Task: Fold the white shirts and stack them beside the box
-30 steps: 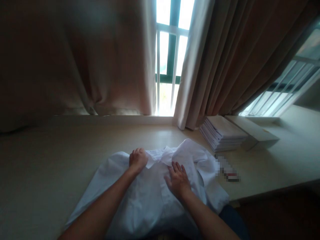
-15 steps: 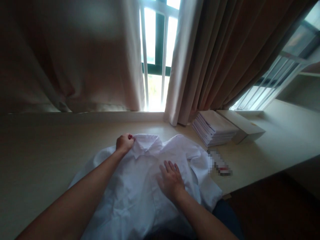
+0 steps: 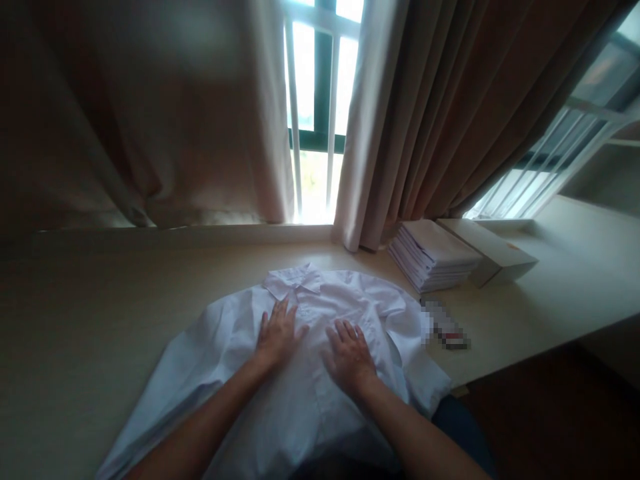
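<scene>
While the white shirt (image 3: 304,373) lies on the bench (image 3: 150,280), collar (image 3: 293,280) farthest out, left hand (image 3: 278,331) and right hand (image 3: 351,353) sit spread, palms down, on its front, left nearer that collar.

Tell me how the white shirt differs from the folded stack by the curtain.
The shirt lies spread out; the folded stack is piled in layers. The shirt covers more surface than the folded stack. The left hand and right hand are over the shirt, not the folded stack. Both look whitish.
</scene>
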The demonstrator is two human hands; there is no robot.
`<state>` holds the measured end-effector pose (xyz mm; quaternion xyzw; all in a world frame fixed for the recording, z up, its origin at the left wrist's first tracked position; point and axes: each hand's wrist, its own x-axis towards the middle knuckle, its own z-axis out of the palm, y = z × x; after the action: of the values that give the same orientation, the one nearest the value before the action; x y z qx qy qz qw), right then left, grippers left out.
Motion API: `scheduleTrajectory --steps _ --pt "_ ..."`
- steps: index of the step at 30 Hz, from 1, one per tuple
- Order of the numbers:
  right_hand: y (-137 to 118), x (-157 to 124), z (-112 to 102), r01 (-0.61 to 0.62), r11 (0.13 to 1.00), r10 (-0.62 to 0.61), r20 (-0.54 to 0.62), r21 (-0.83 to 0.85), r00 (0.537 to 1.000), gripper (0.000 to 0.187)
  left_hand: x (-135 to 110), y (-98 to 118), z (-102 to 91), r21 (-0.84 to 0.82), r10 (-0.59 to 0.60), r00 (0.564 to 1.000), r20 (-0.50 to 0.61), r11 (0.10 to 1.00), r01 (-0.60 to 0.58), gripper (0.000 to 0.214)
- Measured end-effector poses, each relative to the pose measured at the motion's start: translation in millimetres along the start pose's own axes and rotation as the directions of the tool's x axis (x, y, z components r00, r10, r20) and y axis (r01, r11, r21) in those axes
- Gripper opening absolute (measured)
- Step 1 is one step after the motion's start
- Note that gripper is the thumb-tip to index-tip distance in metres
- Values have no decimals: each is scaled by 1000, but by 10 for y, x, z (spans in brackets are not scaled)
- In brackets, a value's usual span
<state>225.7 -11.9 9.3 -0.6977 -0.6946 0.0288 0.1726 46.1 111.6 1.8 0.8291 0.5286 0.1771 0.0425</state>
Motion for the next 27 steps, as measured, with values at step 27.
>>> scheduleTrajectory --steps 27 --pt "-253 772 88 163 986 -167 209 36 964 51 -585 -126 -50 130 -98 993 63 988 89 64"
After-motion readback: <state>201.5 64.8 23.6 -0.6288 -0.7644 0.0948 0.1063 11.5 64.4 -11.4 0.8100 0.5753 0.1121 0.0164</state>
